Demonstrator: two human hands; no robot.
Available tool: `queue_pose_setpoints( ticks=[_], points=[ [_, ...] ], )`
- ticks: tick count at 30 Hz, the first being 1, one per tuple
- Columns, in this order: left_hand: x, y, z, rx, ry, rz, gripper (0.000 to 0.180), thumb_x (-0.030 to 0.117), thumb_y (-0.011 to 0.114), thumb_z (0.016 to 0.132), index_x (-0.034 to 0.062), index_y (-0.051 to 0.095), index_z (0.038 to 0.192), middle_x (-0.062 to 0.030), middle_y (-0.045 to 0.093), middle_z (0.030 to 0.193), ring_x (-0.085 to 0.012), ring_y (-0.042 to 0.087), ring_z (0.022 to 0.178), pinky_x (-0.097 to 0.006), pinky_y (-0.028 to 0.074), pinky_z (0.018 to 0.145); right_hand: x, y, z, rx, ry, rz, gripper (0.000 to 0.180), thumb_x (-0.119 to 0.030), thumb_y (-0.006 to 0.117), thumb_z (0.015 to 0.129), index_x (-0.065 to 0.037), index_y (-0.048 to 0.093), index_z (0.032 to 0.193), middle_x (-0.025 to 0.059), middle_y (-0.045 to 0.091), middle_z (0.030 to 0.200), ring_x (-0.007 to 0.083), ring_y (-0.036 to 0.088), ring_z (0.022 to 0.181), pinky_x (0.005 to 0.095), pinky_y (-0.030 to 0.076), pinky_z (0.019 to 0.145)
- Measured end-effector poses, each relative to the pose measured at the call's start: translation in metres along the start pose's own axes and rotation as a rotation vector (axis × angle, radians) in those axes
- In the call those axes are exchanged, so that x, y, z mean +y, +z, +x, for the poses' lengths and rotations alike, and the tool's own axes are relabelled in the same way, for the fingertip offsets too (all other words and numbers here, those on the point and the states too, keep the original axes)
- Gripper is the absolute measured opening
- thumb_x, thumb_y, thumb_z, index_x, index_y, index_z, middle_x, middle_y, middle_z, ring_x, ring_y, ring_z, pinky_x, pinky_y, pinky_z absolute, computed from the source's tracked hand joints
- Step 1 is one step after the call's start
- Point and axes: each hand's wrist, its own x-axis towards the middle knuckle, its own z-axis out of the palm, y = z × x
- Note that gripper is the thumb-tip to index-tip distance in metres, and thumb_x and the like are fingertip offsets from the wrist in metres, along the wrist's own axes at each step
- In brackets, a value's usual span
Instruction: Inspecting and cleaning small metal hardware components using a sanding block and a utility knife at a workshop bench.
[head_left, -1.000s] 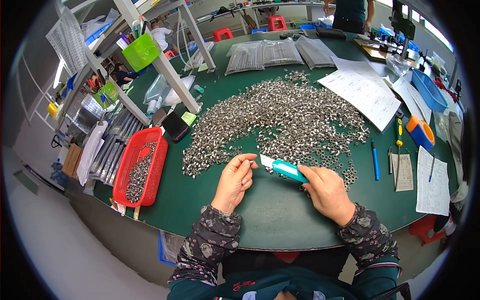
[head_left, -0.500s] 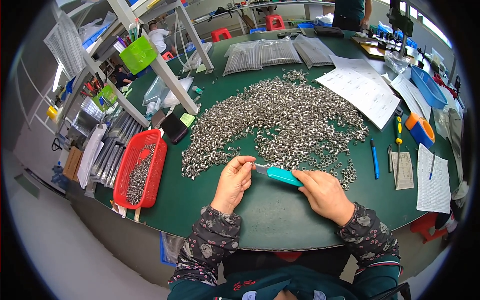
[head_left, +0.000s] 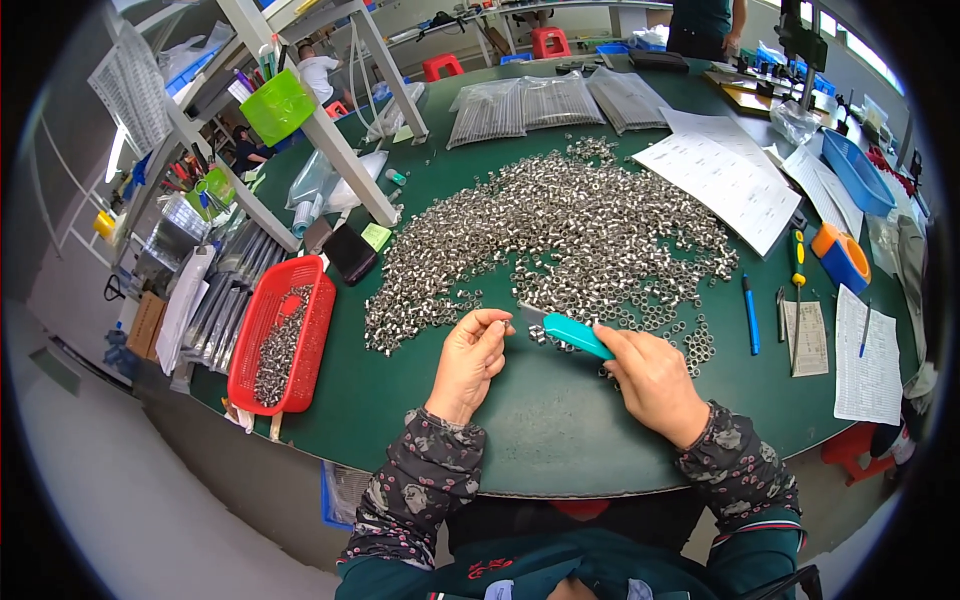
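Note:
My right hand (head_left: 655, 378) is closed around the teal handle of a utility knife (head_left: 575, 336), whose grey blade end points left toward my other hand. Thumb and fingertips pinched together, my left hand (head_left: 468, 362) holds a small metal ring (head_left: 507, 323), mostly hidden by the fingers. A small gap separates the blade from that ring. Just beyond both hands spreads a broad heap of small shiny metal rings (head_left: 590, 230) on the dark green table (head_left: 540, 440). Several loose rings lie under and around the knife.
To the left stands a red plastic basket (head_left: 325, 315) partly filled with rings, near a dark phone (head_left: 350, 256). On the right lie a blue pen (head_left: 750, 315), a screwdriver (head_left: 798, 260), an orange-and-blue tape roll (head_left: 840, 258) and paper sheets (head_left: 715, 180). Bagged tubes (head_left: 555, 105) lie at the back.
The knife has drawn back from the left fingertips, moving slightly right and up, its blade now apart from the ring. My left hand stays almost in place, still pinching.

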Motion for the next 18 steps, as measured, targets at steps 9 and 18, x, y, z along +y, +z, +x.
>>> queue_pose_setpoints(
  ticks=[9, 18],
  points=[
    [0.000, -0.002, 0.000, -0.028, 0.025, -0.005, 0.012, 0.006, 0.052, 0.087, 0.0043, 0.053, 0.099, -0.0013, 0.055, 0.083, -0.0002, 0.031, 0.048, -0.015, 0.024, 0.039, -0.002, 0.002, -0.004, -0.124, 0.025, 0.057, 0.038, -0.007, 0.059, 0.076, -0.004, 0.050, 0.112, 0.0116, 0.057, 0.079, 0.0274, 0.056, 0.070, 0.0361, 0.046, 0.062],
    [0.003, 0.005, -0.002, -0.030, 0.024, 0.031, 0.012, 0.005, 0.053, 0.086, 0.0035, 0.053, 0.098, 0.0029, 0.047, 0.071, -0.0015, 0.031, 0.049, -0.015, 0.023, 0.040, 0.000, 0.003, -0.004, -0.185, 0.062, 0.104, 0.035, -0.008, 0.057, 0.078, -0.005, 0.051, 0.112, 0.0114, 0.056, 0.078, 0.0278, 0.057, 0.070, 0.0370, 0.046, 0.060]
  ],
)
